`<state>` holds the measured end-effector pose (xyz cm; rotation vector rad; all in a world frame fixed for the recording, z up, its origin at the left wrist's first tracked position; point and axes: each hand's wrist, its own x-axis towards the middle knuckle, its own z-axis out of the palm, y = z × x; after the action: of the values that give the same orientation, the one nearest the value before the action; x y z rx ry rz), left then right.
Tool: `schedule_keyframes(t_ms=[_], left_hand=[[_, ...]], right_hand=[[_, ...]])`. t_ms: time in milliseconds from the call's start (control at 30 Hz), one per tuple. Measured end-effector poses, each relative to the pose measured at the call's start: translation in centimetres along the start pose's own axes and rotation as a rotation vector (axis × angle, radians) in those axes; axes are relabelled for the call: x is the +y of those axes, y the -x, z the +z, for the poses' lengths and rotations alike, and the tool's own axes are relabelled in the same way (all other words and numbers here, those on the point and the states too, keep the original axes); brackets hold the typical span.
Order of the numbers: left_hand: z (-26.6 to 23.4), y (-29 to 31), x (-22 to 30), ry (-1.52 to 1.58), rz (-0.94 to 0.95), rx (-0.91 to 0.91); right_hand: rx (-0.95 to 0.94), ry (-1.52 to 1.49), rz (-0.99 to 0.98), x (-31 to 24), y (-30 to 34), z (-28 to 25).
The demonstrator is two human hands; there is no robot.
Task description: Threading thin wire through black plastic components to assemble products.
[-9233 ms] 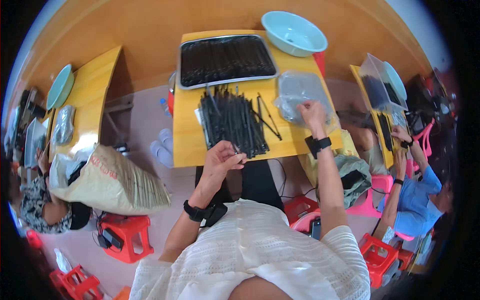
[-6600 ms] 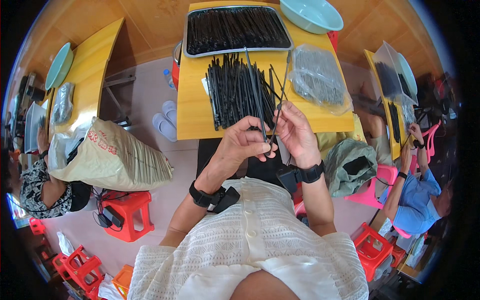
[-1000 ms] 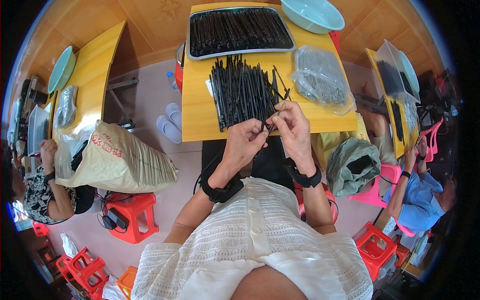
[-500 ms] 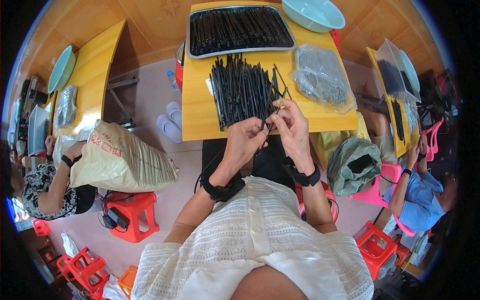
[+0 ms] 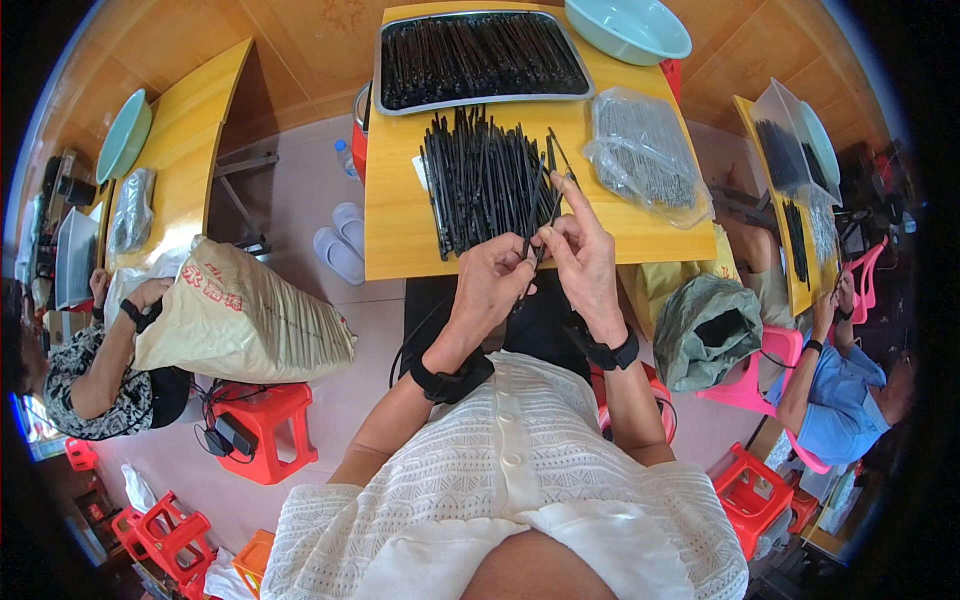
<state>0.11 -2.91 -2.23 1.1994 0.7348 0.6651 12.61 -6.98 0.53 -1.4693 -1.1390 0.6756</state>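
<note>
Just off the near edge of the yellow table (image 5: 400, 255), my left hand (image 5: 495, 275) is closed, pinching several thin black sticks (image 5: 551, 150) that point up and away. Against the same sticks, my right hand (image 5: 582, 255) closes its thumb and fingers, with the index finger stretched up along them. Beyond my hands lies a loose pile of similar black sticks (image 5: 470, 190). Behind the pile, a metal tray (image 5: 480, 105) is filled with rows of dark sticks. To the right rests a clear plastic bag (image 5: 645, 150) of thin grey pieces.
A pale blue basin (image 5: 630, 35) stands at the table's back right. Left of me are a large cream sack (image 5: 240, 320) and a red stool (image 5: 270, 430). A grey-green bag (image 5: 705, 335) hangs by my right arm. People work at side tables on both sides.
My right hand's index finger has straightened upward along the sticks, and their upper ends have drawn closer together. My left hand stays nearly still. The cream sack has shifted slightly left.
</note>
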Motion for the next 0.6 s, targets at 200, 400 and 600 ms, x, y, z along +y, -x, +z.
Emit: schedule_keyframes(t_ms=[200,400,600], left_hand=[[0.2,0.0,-0.1,-0.039,0.010,0.014],[0.6,0.2,0.2,-0.089,0.007,0.031],[-0.8,0.8,1.7,0.069,-0.207,-0.096]], right_hand=[[0.013,0.020,-0.007,0.5,-0.1,-0.1],[0.050,0.028,0.012,-0.1,-0.5,0.1],[0.057,0.006,0.007,0.1,-1.0,0.9]])
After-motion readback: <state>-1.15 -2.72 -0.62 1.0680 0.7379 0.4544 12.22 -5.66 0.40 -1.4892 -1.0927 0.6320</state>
